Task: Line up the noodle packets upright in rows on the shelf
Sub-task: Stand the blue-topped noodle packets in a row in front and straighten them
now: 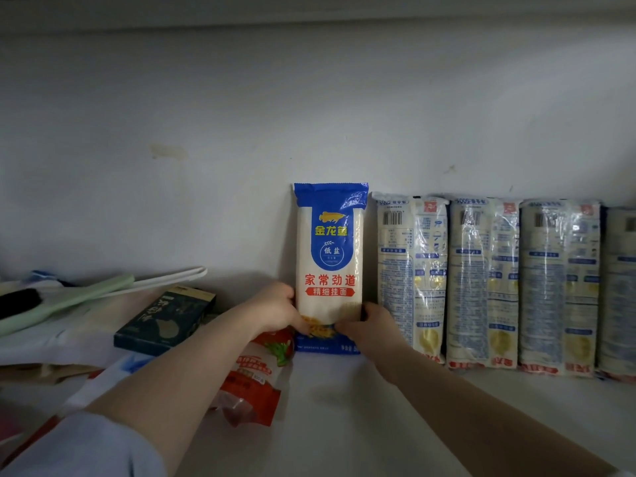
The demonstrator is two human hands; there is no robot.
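At the far left of the white shelf (pixel 330 425), we see a pale green handle (pixel 69 297) and white tongs (pixel 165 278) lying over a cloth, with a dark box (pixel 168 320) resting flat just beside them. Next comes a red packet (pixel 251 383), lying on its side on the shelf, partly under the left forearm. Our left hand (pixel 275 309) curls its fingers around the lower left edge of the blue noodle packet (pixel 329 256), while our right hand (pixel 370 327) pinches its lower right edge, so both hands grip it near the base. The packet stands upright against the back wall (pixel 309 115), its bottom on the shelf. Just beside it on the right, a row of pale noodle packets (pixel 481 284) stands upright against the same wall, printed backs facing us, packed side by side and touching, running to the right edge of the view. The nearest of them sits right beside the right hand.
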